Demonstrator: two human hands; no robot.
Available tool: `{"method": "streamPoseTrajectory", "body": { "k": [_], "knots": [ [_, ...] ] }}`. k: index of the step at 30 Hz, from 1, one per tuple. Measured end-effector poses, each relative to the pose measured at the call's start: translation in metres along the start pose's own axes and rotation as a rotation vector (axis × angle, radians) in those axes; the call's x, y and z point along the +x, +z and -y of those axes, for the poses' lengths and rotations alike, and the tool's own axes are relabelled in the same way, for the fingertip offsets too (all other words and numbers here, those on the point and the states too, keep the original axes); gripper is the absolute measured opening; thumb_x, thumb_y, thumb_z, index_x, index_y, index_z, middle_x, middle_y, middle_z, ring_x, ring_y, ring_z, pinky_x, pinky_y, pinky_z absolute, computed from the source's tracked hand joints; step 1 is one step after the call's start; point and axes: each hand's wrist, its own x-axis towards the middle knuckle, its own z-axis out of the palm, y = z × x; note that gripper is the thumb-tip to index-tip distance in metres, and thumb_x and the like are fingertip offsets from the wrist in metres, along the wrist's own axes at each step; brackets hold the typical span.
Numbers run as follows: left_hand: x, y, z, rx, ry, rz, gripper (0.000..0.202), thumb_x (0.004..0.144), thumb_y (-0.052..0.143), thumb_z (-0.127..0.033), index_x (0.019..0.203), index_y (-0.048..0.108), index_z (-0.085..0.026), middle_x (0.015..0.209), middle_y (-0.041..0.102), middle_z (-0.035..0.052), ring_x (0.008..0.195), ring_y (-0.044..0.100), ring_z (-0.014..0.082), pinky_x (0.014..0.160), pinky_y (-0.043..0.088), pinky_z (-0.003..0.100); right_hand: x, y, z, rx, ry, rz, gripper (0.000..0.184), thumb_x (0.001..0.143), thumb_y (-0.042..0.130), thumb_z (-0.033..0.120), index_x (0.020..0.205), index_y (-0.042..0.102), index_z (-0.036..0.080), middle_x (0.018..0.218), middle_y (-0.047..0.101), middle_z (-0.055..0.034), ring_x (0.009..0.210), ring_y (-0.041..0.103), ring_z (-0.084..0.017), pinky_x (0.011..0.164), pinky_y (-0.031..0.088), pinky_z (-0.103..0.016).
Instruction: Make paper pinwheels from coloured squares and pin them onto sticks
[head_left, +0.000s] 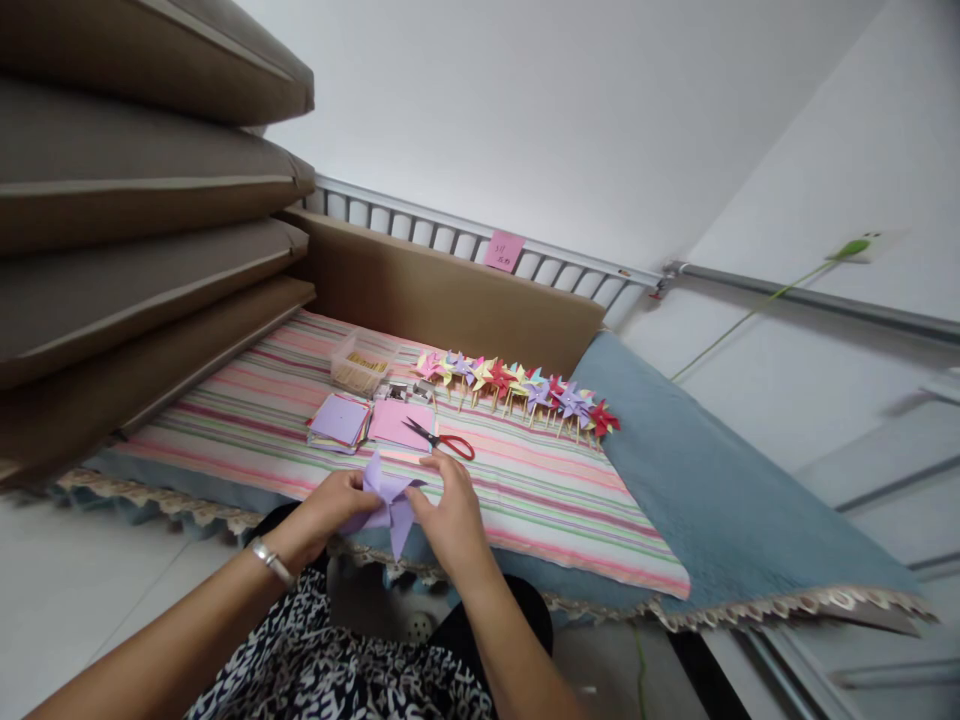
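A lilac paper pinwheel piece (391,500) with folded points is held between both my hands above the near edge of the striped cloth (540,490). My left hand (336,503) pinches its left side, fingers closed on the paper. On the other side, my right hand (448,508) grips it with fingers pressed together. Just beyond the hands lie red-handled scissors (442,438) on a pink paper stack (399,422), with a lilac paper stack (339,420) to its left.
A row of several finished coloured pinwheels (525,388) on sticks lies further back. A clear box of sticks (360,364) sits behind the stacks. Brown cushions (135,230) are stacked at left, a blue quilt (705,500) at right, a pink note (503,250) on the rail.
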Motion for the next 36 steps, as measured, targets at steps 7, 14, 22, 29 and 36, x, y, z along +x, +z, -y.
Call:
{"method": "streamPoseTrajectory", "body": {
  "k": [7,14,22,29,36],
  "knots": [
    [0.008,0.002,0.002,0.185,0.017,0.147,0.007,0.052,0.061,-0.012,0.056,0.067,-0.013,0.047,0.058,-0.0016,0.04,0.039,0.0091,0.045,0.025,0.023,0.01,-0.002,0.001,0.061,0.036,0.316,0.059,0.057,0.058,0.004,0.112,0.061,0.028,0.07,0.065,0.0027,0.067,0.06,-0.02,0.064,0.043,-0.028],
    [0.013,0.006,-0.001,0.255,0.059,0.207,0.01,0.051,0.059,-0.01,0.058,0.064,-0.014,0.05,0.058,-0.0027,0.043,0.041,0.0098,0.046,0.026,0.023,0.012,0.005,-0.012,0.199,0.101,0.391,0.064,0.054,0.057,0.002,0.113,0.06,0.027,0.057,0.058,0.0076,0.052,0.05,-0.013,0.051,0.034,-0.021],
    [-0.001,0.005,-0.011,-0.015,0.057,0.007,0.043,0.062,0.071,-0.027,0.102,0.061,-0.018,0.08,0.066,0.0016,0.076,0.06,0.0182,0.069,0.042,0.028,0.018,0.008,-0.033,0.422,0.243,0.332,0.058,0.059,0.056,0.01,0.116,0.05,0.019,0.052,0.044,0.0109,0.044,0.04,-0.009,0.044,0.03,-0.018],
    [-0.012,0.023,0.003,-0.333,-0.005,0.077,0.024,0.065,0.073,-0.031,0.08,0.068,-0.012,0.071,0.069,0.0058,0.065,0.059,0.0158,0.065,0.043,0.026,0.012,0.027,-0.027,0.571,0.272,0.14,0.057,0.062,0.056,0.016,0.118,0.046,0.017,0.054,0.045,0.0101,0.047,0.042,-0.01,0.047,0.032,-0.019],
    [-0.006,0.029,0.005,-0.359,-0.013,-0.063,0.022,0.057,0.075,-0.027,0.071,0.069,-0.011,0.058,0.067,0.0037,0.053,0.056,0.0144,0.054,0.04,0.024,0.009,0.034,-0.023,0.616,0.274,0.11,0.056,0.062,0.058,0.017,0.117,0.047,0.018,0.056,0.05,0.0089,0.049,0.047,-0.011,0.048,0.035,-0.02]
  ]
}}
